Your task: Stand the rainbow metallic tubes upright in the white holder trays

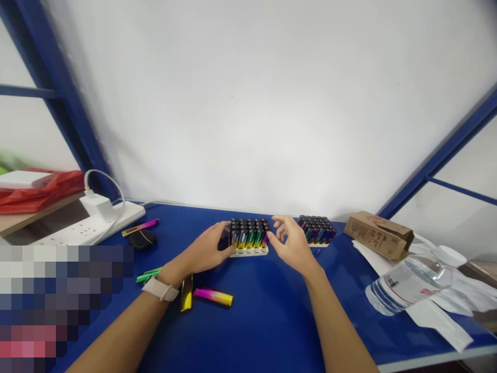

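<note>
Upright, shiny coloured tubes with black tops, which look like lighters (250, 233), stand in tight rows in a white tray (250, 253). My left hand (212, 246) wraps round the tray's left end, thumb at the front corner and fingers behind. At the right end is my right hand (289, 241), its thumb close to a purple lighter and its other fingers bent but apart; whether it touches is hard to tell. Loose metallic sleeves lie nearer me: a pink-and-yellow one (213, 297), a gold one (187, 293) and green ones (148, 274), partly behind my left wrist.
A second block of dark lighters (317, 229) stands at right. Beyond it are a cardboard box (378, 234), white paper (442, 321) and a tilted water bottle (411, 282). On the left lie a power strip (73, 225), a black pouch-like thing (142, 239) and another pink-gold sleeve (140, 227).
</note>
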Tool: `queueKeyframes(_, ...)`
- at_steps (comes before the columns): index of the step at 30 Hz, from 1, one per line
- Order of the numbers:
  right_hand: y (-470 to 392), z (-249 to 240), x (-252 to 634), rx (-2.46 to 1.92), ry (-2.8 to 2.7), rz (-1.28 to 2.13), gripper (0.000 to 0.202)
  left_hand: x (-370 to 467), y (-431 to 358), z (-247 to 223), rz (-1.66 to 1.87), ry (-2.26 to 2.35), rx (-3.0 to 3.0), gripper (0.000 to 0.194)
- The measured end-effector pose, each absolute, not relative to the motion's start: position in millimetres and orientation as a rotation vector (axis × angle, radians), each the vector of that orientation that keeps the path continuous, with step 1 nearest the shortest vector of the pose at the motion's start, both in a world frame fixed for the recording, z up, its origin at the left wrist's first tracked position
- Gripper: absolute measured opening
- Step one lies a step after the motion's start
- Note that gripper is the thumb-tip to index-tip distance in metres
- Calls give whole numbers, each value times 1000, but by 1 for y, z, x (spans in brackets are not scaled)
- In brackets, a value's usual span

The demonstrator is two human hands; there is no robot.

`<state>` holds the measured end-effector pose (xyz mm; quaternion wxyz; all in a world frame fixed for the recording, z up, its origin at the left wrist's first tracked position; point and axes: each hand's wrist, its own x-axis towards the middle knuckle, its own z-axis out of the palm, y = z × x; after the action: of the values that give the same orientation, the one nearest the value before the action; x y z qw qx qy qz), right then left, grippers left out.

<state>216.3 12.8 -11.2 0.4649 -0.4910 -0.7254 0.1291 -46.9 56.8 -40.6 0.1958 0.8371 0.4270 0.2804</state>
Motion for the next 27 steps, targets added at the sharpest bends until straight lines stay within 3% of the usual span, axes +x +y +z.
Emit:
queueKeyframes(4, -4, 0, 197, -1043, -1765, 347, 6, -47, 56, -40, 816, 1208, 2361, 61)
queueKeyframes(10, -33, -13, 140, -911, -2227, 471, 15, -46, 53, -35, 809, 1183, 2336, 64)
queueKeyframes(14, -36, -31, 122, -926, -2460, 444, 36, -46, 54, -36, 820, 1190, 2340, 61)
queueKeyframes(23, -25, -24, 145, -1028, -2407, 679, 4, -48, 57, -41, 846, 1194, 2335, 60)
queueKeyframes(27, -17, -21, 153, -1107, -2102, 749, 14, -48, 57, -39, 846, 1159, 2353, 57)
